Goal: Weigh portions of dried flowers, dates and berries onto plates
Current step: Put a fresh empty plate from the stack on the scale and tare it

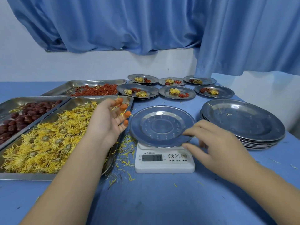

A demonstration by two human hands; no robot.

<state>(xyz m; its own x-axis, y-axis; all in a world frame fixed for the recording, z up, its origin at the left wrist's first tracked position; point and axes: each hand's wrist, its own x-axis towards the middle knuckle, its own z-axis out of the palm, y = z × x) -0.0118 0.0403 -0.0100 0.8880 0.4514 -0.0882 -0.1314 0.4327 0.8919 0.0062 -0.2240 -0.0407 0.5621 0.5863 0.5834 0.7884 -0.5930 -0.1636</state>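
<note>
Plate point(162, 125) on scale point(164, 167), right hand point(217, 143) pinching it

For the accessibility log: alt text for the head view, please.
A right hand pinches the rim of an empty plate on a white scale; the open left hand hovers over a tray of dried yellow flowers. Trays of dates and berries, filled plates and a plate stack sit around on a blue table.

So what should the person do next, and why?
Probably release the rim and press tare. The empty round steel plate sits on the white kitchen scale, its display reads non-zero, the right hand pinches the plate's rim, the open left hand holds nothing.
</note>
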